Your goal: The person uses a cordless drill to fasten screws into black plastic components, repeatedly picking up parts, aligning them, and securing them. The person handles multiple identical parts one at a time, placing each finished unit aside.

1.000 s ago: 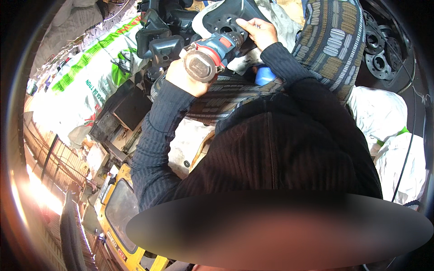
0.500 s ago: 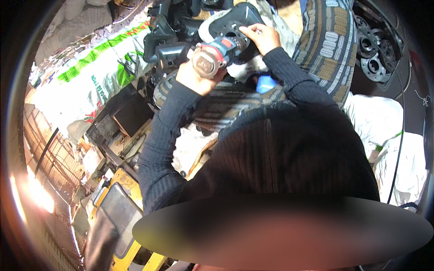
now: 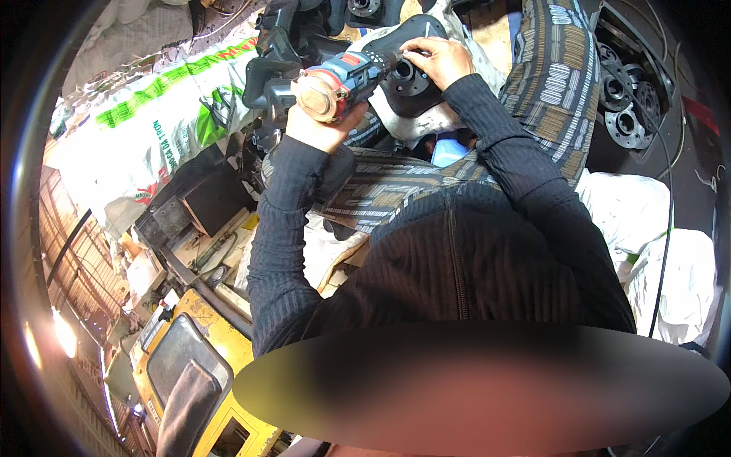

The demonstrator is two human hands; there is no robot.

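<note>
My left hand [image 3: 324, 131] grips a blue and red cordless drill [image 3: 344, 76], its chuck pointing right and away from me. Beyond the chuck lies a black plastic part [image 3: 426, 32] with a round metal hub [image 3: 407, 78] set in it. It rests over a white cloth or sack [image 3: 411, 129] on my lap. Above the hub, close to the drill's tip, my right hand [image 3: 445, 62] has thumb and forefinger pinched together. Whatever is between those fingertips is too small to name. Whether the drill tip touches anything cannot be made out.
Several black plastic parts [image 3: 276, 68] are heaped at the far left. On the right, a dark bin [image 3: 640, 148] holds metal hubs [image 3: 626, 122]. White sacks [image 3: 643, 206] and a hanging cable [image 3: 664, 266] are nearer. A yellow machine [image 3: 240, 388] stands at the lower left.
The drill has shifted left and slightly away, uncovering the hub. The black plastic part sits differently under my right hand, which stays pinched near the same spot.
</note>
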